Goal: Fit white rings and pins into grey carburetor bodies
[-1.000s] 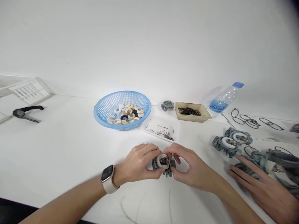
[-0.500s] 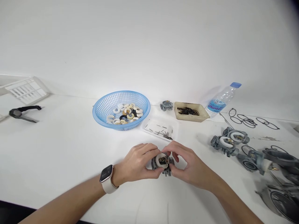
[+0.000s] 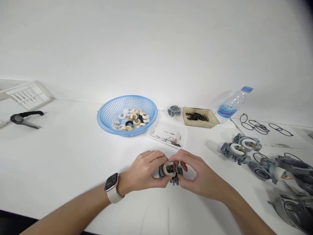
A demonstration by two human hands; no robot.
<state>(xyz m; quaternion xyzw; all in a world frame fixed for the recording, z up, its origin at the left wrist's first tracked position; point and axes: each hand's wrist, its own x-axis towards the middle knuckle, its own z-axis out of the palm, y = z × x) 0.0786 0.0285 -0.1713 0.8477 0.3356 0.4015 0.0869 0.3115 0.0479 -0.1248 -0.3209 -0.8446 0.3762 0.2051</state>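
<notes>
A small grey metal carburetor (image 3: 174,181) rests on the white table between my hands, its open side facing up. On it sits a white C-shaped float (image 3: 167,171), with brass parts showing in the middle. My left hand (image 3: 148,170), wearing a watch, grips the left side with thumb and index finger on the float and body. From the right, my right hand (image 3: 198,174) curls around the body, thumb at the near edge and index finger at the far edge. Whether its fingertips pinch a small part there is hidden.
Behind stand a blue basket (image 3: 127,99) of floats, a white tray (image 3: 153,135) with pins, another carburetor (image 3: 174,111), a beige box (image 3: 200,123) of black rings and a water bottle (image 3: 230,106). More carburetors (image 3: 234,153) lie right; a black lever-like tool (image 3: 25,118) lies left.
My right hand has shifted very slightly down at the carburetor's edge. Otherwise both hands keep their hold and the carburetor stays in place.
</notes>
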